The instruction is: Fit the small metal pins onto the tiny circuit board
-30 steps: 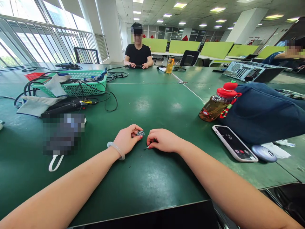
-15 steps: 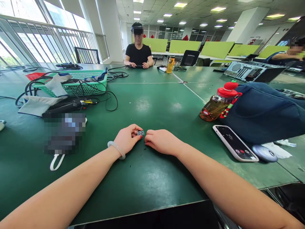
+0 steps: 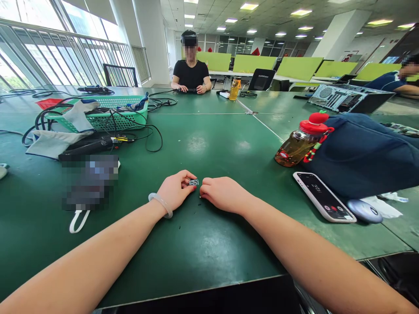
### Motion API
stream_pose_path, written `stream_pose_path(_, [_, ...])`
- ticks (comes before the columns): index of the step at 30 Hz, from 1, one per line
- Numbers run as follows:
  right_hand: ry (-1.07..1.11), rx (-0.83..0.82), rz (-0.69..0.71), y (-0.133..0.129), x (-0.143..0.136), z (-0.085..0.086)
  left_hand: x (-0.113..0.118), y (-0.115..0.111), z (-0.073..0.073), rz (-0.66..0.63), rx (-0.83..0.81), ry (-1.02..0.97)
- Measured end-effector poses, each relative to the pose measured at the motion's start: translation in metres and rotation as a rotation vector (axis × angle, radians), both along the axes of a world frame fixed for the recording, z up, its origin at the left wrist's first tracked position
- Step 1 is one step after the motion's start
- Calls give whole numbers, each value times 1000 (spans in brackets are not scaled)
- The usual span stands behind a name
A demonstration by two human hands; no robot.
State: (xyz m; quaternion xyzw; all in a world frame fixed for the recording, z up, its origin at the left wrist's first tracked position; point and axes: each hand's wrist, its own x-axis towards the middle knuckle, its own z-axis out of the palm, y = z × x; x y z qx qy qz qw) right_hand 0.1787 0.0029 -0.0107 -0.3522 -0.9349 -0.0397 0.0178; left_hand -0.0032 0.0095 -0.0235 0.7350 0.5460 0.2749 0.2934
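Low over the green table [image 3: 196,235], my left hand [image 3: 173,189] pinches a small dark part with pale markings [image 3: 194,182] between thumb and fingers; its exact kind is too small to make out. A pale bangle [image 3: 161,204] circles my left wrist. Just to the right, with a narrow gap between the hands, my right hand [image 3: 222,193] is closed with its fingers curled inward. Whatever sits in its fingertips, if anything, is hidden. Tiny dark bits [image 3: 199,204] lie on the table just below the hands.
To the left are a green basket [image 3: 131,117] with cables and gloves, and a blurred dark item [image 3: 91,183] with a white loop. At right stand a red-capped bottle [image 3: 294,144], a dark blue bag [image 3: 366,152] and a phone [image 3: 322,196]. A person [image 3: 190,72] sits across the table.
My hands hold nearly the same place and pose. At the far right, another person has shifted position. The whole view has moved very slightly.
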Motion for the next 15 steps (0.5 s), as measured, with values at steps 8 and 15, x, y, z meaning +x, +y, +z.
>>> stream_pose_path(8, [-11, 8, 4, -2, -1, 1, -1, 0, -2, -6, 7, 6])
stream_pose_path(15, [46, -51, -14, 0, 2, 0, -1, 0, -2, -2, 14, 14])
